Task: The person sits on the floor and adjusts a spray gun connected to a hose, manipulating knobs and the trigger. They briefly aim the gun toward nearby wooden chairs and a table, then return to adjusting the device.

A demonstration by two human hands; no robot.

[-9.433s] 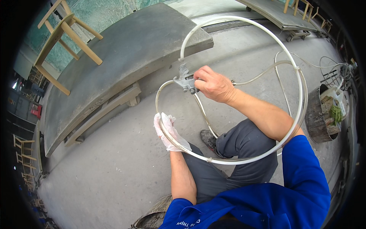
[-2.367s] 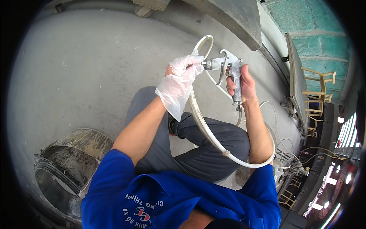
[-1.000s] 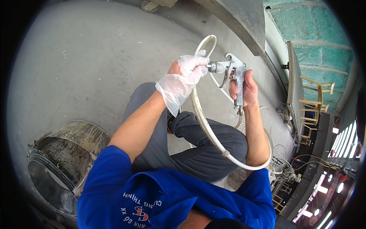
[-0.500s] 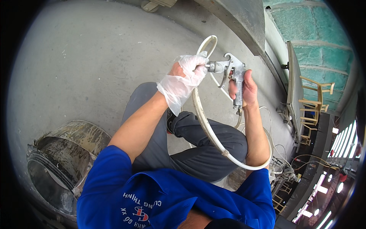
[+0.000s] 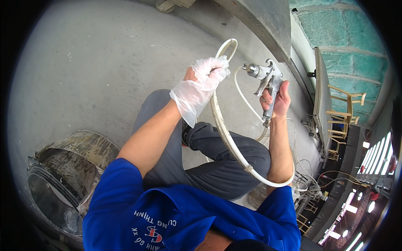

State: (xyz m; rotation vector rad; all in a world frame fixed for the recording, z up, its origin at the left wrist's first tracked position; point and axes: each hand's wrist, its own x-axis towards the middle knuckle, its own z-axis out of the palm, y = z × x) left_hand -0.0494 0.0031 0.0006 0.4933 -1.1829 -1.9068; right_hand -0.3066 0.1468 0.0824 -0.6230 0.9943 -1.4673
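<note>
My left hand, in a thin clear plastic glove, is closed in a fist around a white hose. The hose makes a small loop above the fist, then sweeps down across my knee toward my right forearm. My bare right hand grips a silver spray gun by its handle, thumb along one side and fingers partly hidden behind it. The gun's nozzle points toward my left fist, with a gap between them. A thinner pale hose curves behind the gun, and another line joins the base of its handle.
At the lower left stands a paint-crusted bucket. A grey metal panel rises at the upper right, and a caster shows at the top edge. Wooden chair frames and tangled hoses are off to the right.
My right hand has moved the spray gun right and slightly down, away from my left fist; its nozzle end, formerly against the glove, is now exposed. My left hand has barely moved.
</note>
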